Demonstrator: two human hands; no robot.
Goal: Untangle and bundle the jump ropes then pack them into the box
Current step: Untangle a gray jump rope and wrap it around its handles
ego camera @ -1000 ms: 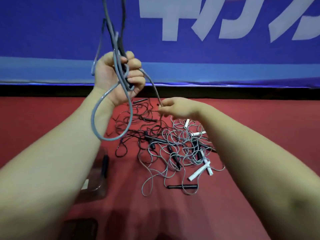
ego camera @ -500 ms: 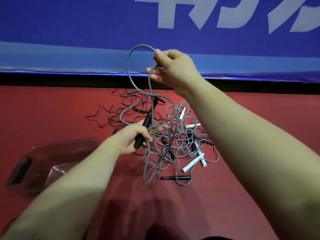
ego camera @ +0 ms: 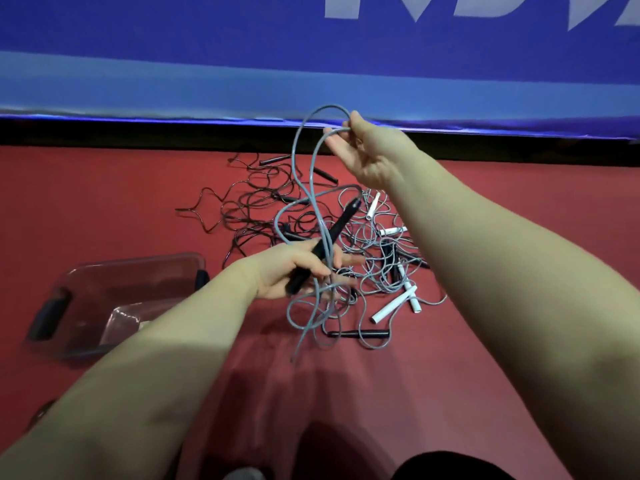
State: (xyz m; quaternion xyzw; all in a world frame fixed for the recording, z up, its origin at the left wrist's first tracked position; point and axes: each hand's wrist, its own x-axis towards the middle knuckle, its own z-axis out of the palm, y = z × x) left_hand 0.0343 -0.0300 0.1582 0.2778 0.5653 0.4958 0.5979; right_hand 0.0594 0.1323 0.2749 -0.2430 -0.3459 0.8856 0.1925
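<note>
We clamp our left hand [ego camera: 287,271] round the black handle [ego camera: 341,221] as an anchor while our right hand [ego camera: 375,154], farther off, pinches the grey rope [ego camera: 294,148] up into a bundling loop.

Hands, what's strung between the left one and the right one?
In the head view, a grey rope loops from the right hand down to the left hand, which grips a black handle.
</note>
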